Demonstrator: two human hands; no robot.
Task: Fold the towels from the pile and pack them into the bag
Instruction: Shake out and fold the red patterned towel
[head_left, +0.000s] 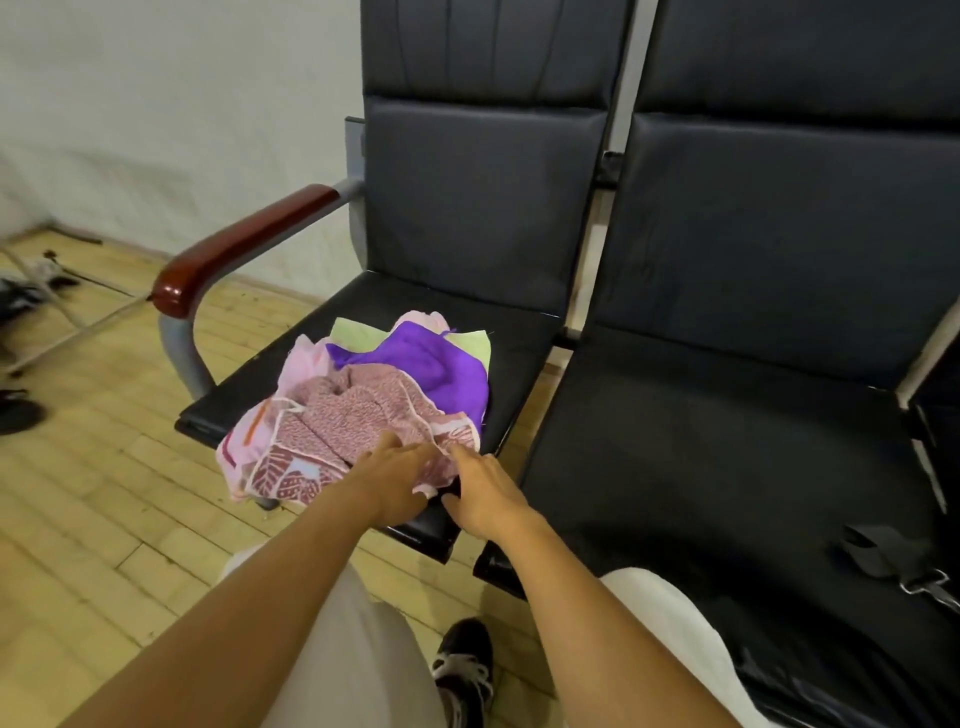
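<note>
1. The pile of towels (358, 400) lies on the left seat (519, 358) of a row of black chairs, straight ahead of both hands and slightly left of the person's midline, its near edge spilling over the seat's front lip.
2. The top piece, a pink patterned towel (343, 415), sprawls crumpled with its long axis running roughly left to right across the seat front; its near right corner sits under the hands.
3. The left hand (395, 480) rests on that near edge, fingers reaching into the cloth; whether they pinch it, I cannot tell.
4. The right hand (485, 493) sits just beside the left hand, fingertips touching the towel's white-bordered corner, fingers fairly straight, gripping nothing that I can see.
5. Both hands are about equally near; the left lies deeper over the cloth, so I judge it better placed to lift first.
6. Beneath lie a purple towel (431, 364), a pale green towel (358, 332) and a light pink one (306, 358), all unfolded.
7. A black bag (831, 670) appears to lie across the person's right lap.
</note>
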